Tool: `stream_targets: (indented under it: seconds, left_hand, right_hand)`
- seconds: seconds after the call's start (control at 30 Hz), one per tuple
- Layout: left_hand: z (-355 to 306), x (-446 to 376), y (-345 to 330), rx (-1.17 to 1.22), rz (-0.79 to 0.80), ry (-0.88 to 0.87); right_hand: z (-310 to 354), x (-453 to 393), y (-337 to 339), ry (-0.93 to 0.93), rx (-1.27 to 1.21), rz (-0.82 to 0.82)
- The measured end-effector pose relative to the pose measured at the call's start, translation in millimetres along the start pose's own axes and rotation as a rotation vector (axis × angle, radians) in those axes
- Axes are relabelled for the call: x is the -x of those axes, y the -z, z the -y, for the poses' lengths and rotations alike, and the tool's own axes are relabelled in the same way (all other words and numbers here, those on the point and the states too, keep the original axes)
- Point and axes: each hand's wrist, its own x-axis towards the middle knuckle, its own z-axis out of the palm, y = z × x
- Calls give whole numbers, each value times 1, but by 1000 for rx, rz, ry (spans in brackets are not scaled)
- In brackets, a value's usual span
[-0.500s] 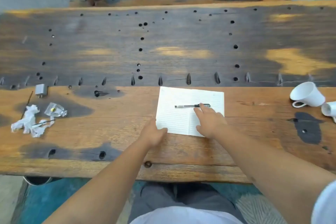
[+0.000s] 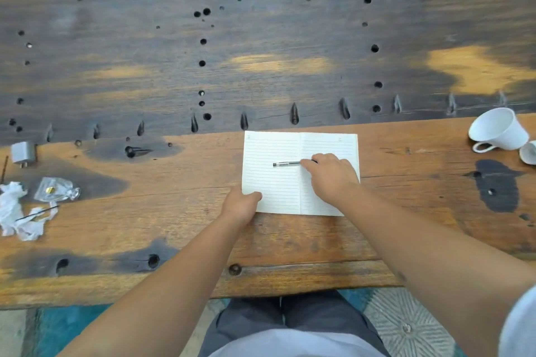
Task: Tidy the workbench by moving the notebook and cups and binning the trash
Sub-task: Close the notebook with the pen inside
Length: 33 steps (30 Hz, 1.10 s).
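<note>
An open lined notebook [image 2: 278,182] lies in the middle of the near plank of the workbench [image 2: 145,226]. A black pen [image 2: 285,164] rests across its pages. My right hand [image 2: 330,177] lies on the right page with its fingers curled over the pen's right end. My left hand [image 2: 240,206] holds the notebook's near left corner, thumb on top of the page. A white cup [image 2: 496,130] lies on its side at the far right, with part of a second white cup [image 2: 529,152] at the frame edge. Crumpled white tissue [image 2: 17,211] and a clear plastic wrapper [image 2: 55,190] lie at the left.
A small grey block [image 2: 22,152] sits at the left edge, behind the trash. A thin dark stick [image 2: 37,213] lies across the tissue. The far plank is dark and full of drilled holes. The bench's front edge is close to my lap.
My right hand has slid forward and now covers the pen's right end. My left thumb has come onto the notebook's corner. The view has tilted down slightly.
</note>
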Motion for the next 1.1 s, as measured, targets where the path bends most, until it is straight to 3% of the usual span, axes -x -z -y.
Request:
stream_targets:
  seconds: [0.27, 0.33, 0.47, 0.67, 0.97, 1.1]
  left_hand:
    - [7, 9, 17, 11, 150, -109]
    - [11, 19, 20, 25, 145, -133]
    - [20, 40, 27, 23, 105, -204]
    - [34, 61, 26, -21, 175, -300]
    - [29, 74, 20, -57, 248, -417]
    - [21, 70, 1, -133, 400, -404]
  right_hand:
    - [16, -8, 3, -29, 83, 0]
    - [21, -5, -1, -115, -76, 8]
    - [39, 7, -12, -373, -653, 18]
    - [69, 18, -34, -414, -930, 35]
    - [50, 33, -33, -433, -879, -84]
    - [15, 51, -45, -631, -927, -264]
